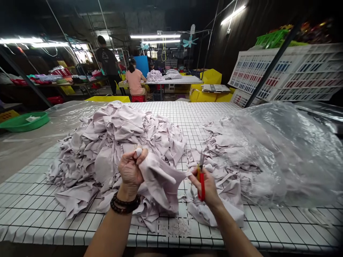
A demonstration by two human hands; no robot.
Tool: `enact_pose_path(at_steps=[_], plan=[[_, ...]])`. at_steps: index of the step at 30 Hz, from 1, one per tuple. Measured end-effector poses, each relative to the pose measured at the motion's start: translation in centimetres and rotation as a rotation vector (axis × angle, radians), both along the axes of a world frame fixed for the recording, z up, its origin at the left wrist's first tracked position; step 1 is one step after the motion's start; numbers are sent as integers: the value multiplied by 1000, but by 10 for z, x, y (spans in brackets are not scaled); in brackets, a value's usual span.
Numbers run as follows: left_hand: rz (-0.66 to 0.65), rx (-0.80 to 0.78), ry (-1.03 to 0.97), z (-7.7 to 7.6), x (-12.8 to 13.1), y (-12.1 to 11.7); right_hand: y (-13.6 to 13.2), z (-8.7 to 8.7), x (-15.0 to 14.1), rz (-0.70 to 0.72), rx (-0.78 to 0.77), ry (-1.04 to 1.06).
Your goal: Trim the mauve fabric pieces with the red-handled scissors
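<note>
A pale lilac garment (160, 178) is stretched between my two hands above the table. My left hand (132, 167), with dark bead bracelets on its wrist, is closed on one end of the cloth. Red-handled scissors (201, 185) sit in my right hand (206, 185), blades pointing up and away. That hand's fingers also pinch the cloth's other edge. Behind my left hand rises a large heap of similar lilac garments (115, 125). More lilac pieces (227, 185) lie beside and beyond my right hand.
A clear plastic bag (289, 157) spreads over garments at the right. Small scraps (175, 227) lie near the front edge of the grid-patterned tablecloth (268, 221). A green basin (25, 121) is at far left, stacked white crates (284, 71) at right. Two people (136, 80) (107, 59) are farther back.
</note>
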State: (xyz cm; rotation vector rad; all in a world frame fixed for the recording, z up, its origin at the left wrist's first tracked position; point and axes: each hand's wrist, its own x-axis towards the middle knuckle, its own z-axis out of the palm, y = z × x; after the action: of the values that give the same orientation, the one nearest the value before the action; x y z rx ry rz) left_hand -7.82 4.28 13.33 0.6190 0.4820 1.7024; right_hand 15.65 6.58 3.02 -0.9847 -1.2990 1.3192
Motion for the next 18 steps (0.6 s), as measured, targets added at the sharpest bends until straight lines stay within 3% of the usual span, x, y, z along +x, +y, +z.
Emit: enact_pose_path(at_steps=[3, 5, 7, 9, 12, 15, 16, 18], plan=[[29, 82, 181, 25, -4, 29, -11, 28, 21, -108, 141, -53], [93, 114, 494, 39, 2, 59, -23, 42, 28, -95, 202, -134], [138, 94, 869, 45, 15, 90, -33, 46, 29, -56, 254, -262], [122, 51, 1085, 39, 30, 110, -40, 41, 25, -30, 305, -405], [118, 12, 1183, 11, 48, 102, -47, 22, 20, -71, 359, -589], [87, -96, 1260, -36, 59, 48, -54, 6, 19, -110, 370, -712], [-30, -190, 1244, -53, 62, 24, -57, 2, 19, -108, 365, -735], [-476, -416, 997, -84, 73, -24, -63, -2, 20, -97, 353, -766]])
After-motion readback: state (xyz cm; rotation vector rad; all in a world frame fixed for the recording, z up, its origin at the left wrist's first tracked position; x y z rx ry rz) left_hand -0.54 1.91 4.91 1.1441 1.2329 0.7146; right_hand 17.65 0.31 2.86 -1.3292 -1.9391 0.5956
